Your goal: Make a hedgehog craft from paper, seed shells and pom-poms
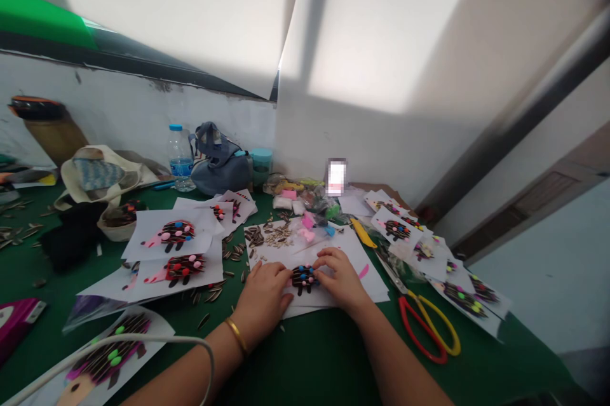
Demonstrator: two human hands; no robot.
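A small hedgehog figure (303, 279) of dark clay, with striped sunflower seeds as spines and pink and blue dots, lies on white paper (350, 253). My left hand (264, 295) grips its left end with curved fingers, and the thumb sits just below; that end is covered. From the right, my right hand (342, 276) has bent fingertips and thumb on the figure's upper right edge. Striped seeds (256, 236) and shelled kernels (279, 236) are scattered on the paper beyond my left hand. Pink clay lumps (307, 222) and a blue lump (330, 231) lie farther back.
Red-and-yellow-handled scissors (424, 323) and a yellow cutter (363, 232) lie right. Finished hedgehog cards are stacked left (176, 234) and right (398, 228). A white cable (143, 337) crosses front left. Behind stand a water bottle (180, 161), blue bag (222, 168) and clay packets (286, 199).
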